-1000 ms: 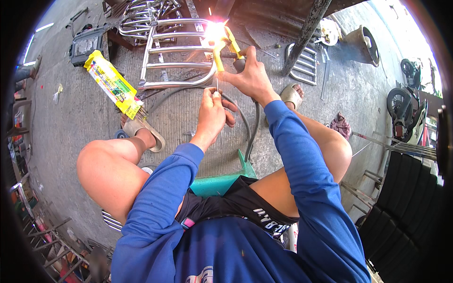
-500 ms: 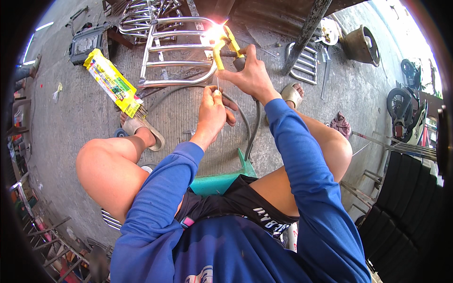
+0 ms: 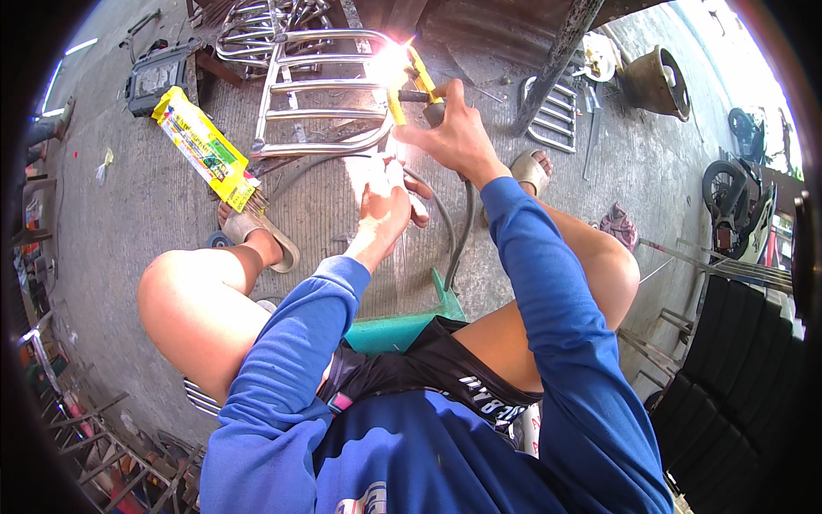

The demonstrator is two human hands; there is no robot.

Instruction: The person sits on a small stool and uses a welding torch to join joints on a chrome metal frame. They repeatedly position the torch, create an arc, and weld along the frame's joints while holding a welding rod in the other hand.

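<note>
My right hand point(image 3: 454, 133) is closed around a yellow welding clamp point(image 3: 419, 73), thumb on one side and fingers on the other. White-hot glare hides the clamp's upper end, beside the corner of a shiny tubular metal rack point(image 3: 330, 86). Just below the clamp, my left hand point(image 3: 385, 201) pinches a thin welding rod, which the strong light now mostly washes out. Dark cable point(image 3: 467, 231) hangs down from near my right hand. A yellow packet of welding rods point(image 3: 201, 146) leans by my left foot, rod ends poking from its lower end.
Beyond the rack lie more bent shiny tubes point(image 3: 244, 38) and a dark grey case point(image 3: 160, 79). A metal post point(image 3: 561, 60) slants up at the right, near a small rack point(image 3: 552, 116) and a bucket-like pot point(image 3: 658, 83). Below me is a green seat point(image 3: 390, 332).
The glare at the clamp has grown brighter and spread, whitening my left fingers and the rod. Both hands stay almost in the same place.
</note>
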